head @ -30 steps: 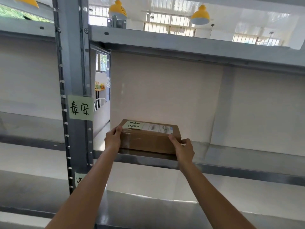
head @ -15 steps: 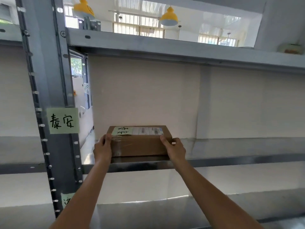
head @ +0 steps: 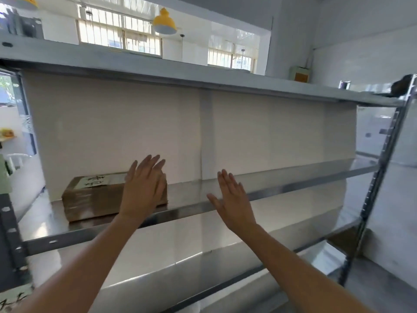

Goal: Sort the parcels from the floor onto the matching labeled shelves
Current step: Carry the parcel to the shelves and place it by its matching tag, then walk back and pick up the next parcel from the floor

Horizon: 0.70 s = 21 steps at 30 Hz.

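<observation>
A brown cardboard parcel (head: 90,199) with a pale green handwritten label on top lies flat on the metal shelf (head: 293,188), near its left end. My left hand (head: 142,188) is open with fingers spread and hangs in front of the parcel's right end, hiding that end; I cannot tell if it touches the box. My right hand (head: 232,199) is open too, held in front of the shelf's front edge to the right of the parcel, holding nothing.
A grey upright post (head: 9,233) stands at the far left, another perforated post (head: 379,188) at the right. A second shelf (head: 180,274) runs below and a top shelf (head: 203,75) above. A green label (head: 13,297) shows at bottom left.
Both hands have let go of the parcel and opened. The parcel now rests on the shelf. The view has swung to the right, so the parcel and left post sit further left.
</observation>
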Each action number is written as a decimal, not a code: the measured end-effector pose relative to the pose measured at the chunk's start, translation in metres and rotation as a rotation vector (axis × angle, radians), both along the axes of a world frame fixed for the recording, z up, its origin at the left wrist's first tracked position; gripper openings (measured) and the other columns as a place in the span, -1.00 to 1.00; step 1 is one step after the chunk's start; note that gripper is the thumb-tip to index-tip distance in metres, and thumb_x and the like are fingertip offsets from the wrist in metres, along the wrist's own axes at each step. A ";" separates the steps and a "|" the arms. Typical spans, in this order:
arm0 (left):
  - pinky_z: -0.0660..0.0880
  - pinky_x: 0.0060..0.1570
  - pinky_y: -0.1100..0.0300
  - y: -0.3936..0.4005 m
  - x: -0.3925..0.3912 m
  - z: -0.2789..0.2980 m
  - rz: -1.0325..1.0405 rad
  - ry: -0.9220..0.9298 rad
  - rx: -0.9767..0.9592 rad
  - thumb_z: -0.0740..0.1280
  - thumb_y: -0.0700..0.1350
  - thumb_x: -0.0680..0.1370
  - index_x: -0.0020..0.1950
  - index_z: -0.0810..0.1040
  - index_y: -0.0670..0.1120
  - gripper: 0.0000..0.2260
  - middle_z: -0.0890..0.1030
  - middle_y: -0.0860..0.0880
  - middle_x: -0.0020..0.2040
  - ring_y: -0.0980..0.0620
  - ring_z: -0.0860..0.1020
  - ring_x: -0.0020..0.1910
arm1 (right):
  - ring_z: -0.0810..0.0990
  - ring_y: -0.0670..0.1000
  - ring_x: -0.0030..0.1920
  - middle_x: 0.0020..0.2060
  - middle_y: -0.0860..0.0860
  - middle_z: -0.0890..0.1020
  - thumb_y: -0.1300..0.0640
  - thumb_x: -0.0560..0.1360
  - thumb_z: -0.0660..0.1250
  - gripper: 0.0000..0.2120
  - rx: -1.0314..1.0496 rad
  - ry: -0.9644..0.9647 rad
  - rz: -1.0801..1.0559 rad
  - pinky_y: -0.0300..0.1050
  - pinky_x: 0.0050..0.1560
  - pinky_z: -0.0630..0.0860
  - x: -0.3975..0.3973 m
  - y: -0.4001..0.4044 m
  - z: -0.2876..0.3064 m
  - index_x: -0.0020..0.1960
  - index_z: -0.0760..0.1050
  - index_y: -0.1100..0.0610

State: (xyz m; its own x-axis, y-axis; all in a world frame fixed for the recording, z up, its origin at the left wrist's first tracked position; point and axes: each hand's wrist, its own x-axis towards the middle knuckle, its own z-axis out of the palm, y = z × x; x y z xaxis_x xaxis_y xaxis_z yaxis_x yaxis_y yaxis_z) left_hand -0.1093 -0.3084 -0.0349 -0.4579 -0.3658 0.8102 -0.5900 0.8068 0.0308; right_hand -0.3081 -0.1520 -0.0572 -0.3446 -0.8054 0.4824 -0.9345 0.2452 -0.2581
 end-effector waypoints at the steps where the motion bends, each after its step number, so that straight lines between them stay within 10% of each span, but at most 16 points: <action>1: 0.19 0.49 -0.14 0.010 -0.019 0.003 -0.032 -0.034 0.006 -0.03 0.05 0.67 0.40 0.48 -0.19 -0.50 0.48 -0.16 0.42 -0.15 0.39 0.45 | -0.20 -0.01 0.64 0.64 -0.03 -0.18 -0.40 0.45 -0.34 -0.10 -0.007 0.043 -0.039 -0.08 0.55 -0.30 -0.013 0.014 0.003 0.65 -0.20 0.07; 14: -0.16 0.54 0.02 0.190 -0.232 0.016 -0.403 -0.135 0.026 -0.26 0.25 0.61 0.61 0.06 -0.11 -0.33 -0.01 -0.03 0.61 -0.03 -0.09 0.59 | -0.13 0.03 0.63 0.65 0.05 -0.06 -0.40 0.49 -0.49 -0.09 -0.114 0.196 -0.505 0.06 0.59 -0.23 -0.142 0.212 0.015 0.65 -0.14 0.13; 21: -0.09 0.56 -0.06 0.292 -0.306 0.021 -0.579 -0.212 -0.064 -0.32 0.26 0.60 0.61 0.07 -0.08 -0.31 0.05 -0.05 0.62 -0.07 -0.06 0.60 | 0.04 0.09 0.63 0.63 0.09 0.07 -0.34 0.58 -0.37 -0.21 -0.107 0.252 -0.761 0.13 0.57 -0.16 -0.178 0.331 0.018 0.62 -0.09 0.15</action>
State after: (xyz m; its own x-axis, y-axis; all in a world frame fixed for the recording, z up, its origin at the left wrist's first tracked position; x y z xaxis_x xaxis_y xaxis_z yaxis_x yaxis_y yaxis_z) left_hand -0.4155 -0.0162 -0.0136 -0.7212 0.0364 0.6918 -0.0441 0.9942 -0.0983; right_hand -0.4860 0.1793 -0.0390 -0.6508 -0.3391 0.6793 -0.5546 0.8234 -0.1202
